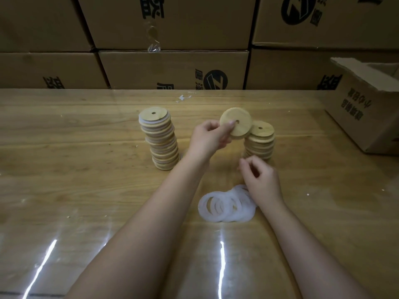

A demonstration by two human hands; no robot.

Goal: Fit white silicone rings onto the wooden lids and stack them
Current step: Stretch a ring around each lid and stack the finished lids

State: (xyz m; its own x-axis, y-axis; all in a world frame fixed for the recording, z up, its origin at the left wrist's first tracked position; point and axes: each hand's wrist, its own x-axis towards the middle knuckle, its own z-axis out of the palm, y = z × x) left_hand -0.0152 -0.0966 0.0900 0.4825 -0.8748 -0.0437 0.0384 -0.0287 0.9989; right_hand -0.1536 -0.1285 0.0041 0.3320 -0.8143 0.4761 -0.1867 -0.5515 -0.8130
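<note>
Pinching likely stiff, light lid [243, 126] by edge in left hand [210, 137]; can't tell right hand [262, 180] grip over floppy-looking rings [218, 207].

Wood-grain table [64, 169] under a glossy clear cover, light streaks near the front edge. Standing on it:
- a tall, leaning stack of ringed lids [159, 143], left of centre
- a shorter stack of bare lids [261, 145] to its right, well apart

Nearer me, a loose pile of white rings [222, 208] (overlapping, lying flat). Open cardboard box [367, 121] at far right. Small white scraps [183, 97] by the far edge.
</note>
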